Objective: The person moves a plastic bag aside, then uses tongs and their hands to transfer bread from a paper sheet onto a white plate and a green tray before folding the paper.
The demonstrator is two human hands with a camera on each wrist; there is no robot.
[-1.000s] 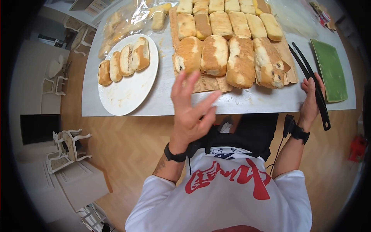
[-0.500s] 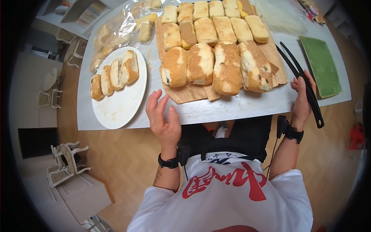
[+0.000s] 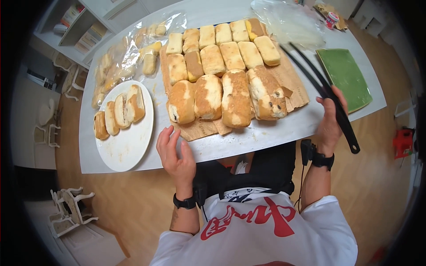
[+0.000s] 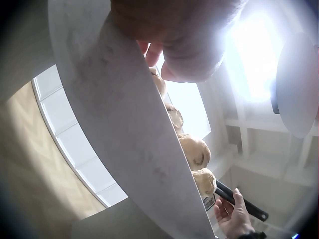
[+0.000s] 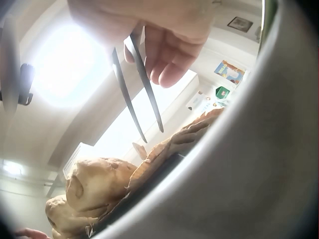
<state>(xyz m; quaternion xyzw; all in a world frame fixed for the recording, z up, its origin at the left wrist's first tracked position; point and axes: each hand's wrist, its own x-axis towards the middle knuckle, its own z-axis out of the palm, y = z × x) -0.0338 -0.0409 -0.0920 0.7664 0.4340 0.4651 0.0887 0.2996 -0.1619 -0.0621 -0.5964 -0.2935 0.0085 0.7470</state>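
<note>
My right hand (image 3: 330, 126) holds black tongs (image 3: 341, 116) at the right side of the table, their arms slightly apart and pointing toward the paper. In the right wrist view the tong tips (image 5: 159, 127) have nothing between them. My left hand (image 3: 178, 162) is at the table's front edge with relaxed fingers, near the corner of the brown printed paper (image 3: 195, 131), and holds nothing. Several large browned bread rolls (image 3: 235, 99) lie in the front row on that paper. Smaller pale rolls (image 3: 213, 60) fill the rows behind.
A white oval plate (image 3: 128, 153) with several filled rolls stands at the left. Behind it lie plastic bags of bread (image 3: 120, 62). A green rectangular tray (image 3: 348, 80) lies at the right, with clear plastic (image 3: 288, 24) and a small tub (image 3: 331, 20) farther back.
My left hand has moved left from in front of the rolls and lowered to the table's front edge. My right hand keeps holding the tongs. The head view has shifted.
</note>
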